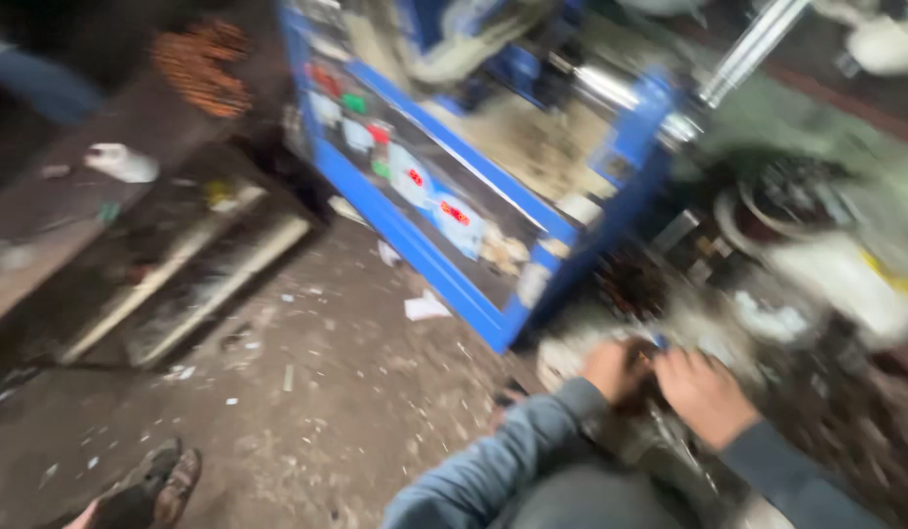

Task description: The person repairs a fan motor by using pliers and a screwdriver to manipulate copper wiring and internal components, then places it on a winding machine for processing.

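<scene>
The picture is blurred by motion. My left hand (614,368) and my right hand (704,394) are close together low in the view, both curled over small dark parts (648,384) between them. What the fingers hold is too smeared to tell. Grey-blue sleeves cover both forearms. A cluttered metal work surface (767,323) with white scraps lies just beyond the hands.
A blue machine (454,211) with a panel of red and green buttons stands ahead on the left. A shiny metal rod (753,44) rises at the top right. The dirt floor (327,392) is strewn with scraps; a sandalled foot (155,485) shows bottom left. Metal frames (180,274) lie at left.
</scene>
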